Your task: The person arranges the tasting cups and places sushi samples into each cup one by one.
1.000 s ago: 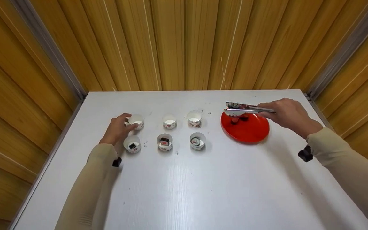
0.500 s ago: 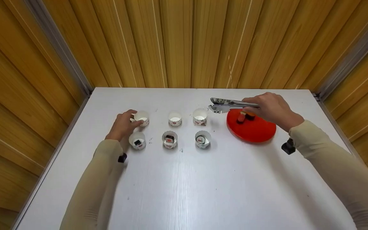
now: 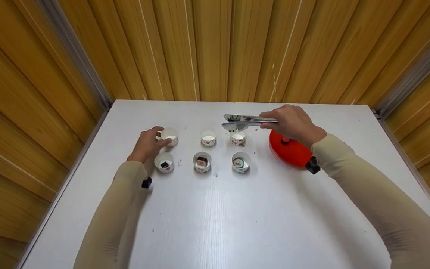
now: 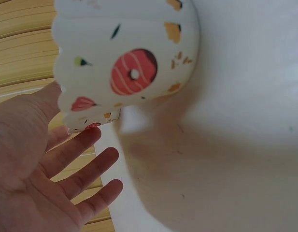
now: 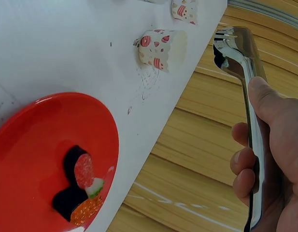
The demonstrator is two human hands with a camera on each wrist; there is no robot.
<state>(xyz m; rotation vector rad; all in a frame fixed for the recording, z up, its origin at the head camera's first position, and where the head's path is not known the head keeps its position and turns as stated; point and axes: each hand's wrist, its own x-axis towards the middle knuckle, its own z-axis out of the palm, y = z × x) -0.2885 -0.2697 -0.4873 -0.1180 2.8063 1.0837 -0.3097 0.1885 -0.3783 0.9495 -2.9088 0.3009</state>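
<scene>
My left hand (image 3: 148, 144) holds the back-left paper cup (image 3: 173, 142) between thumb and fingers; in the left wrist view a nearer donut-print cup (image 4: 134, 53) mostly hides that one. In my right hand (image 3: 291, 121) I grip metal tongs (image 5: 250, 111), raised above the back row. A small dark piece, seemingly sushi (image 5: 218, 58), sits between the tong tips, partly hidden. Below the tips stands the back-right cup (image 3: 238, 141). The red plate (image 5: 37, 164) lies beneath my right forearm, bearing black-wrapped sushi pieces (image 5: 83, 170) with red and orange tops.
In the front row, the left cup (image 3: 165, 169), middle cup (image 3: 202, 168) and right cup (image 3: 241, 168) each contain a small sushi piece. A back-middle cup (image 3: 208, 141) stands between the outer ones. Wooden panels (image 3: 215, 48) rise behind the white table (image 3: 215, 224).
My right hand has carried the tongs and the piece leftward from over the red plate to above the back-right cup. The left hand stays at its cup; the head view has shifted slightly.
</scene>
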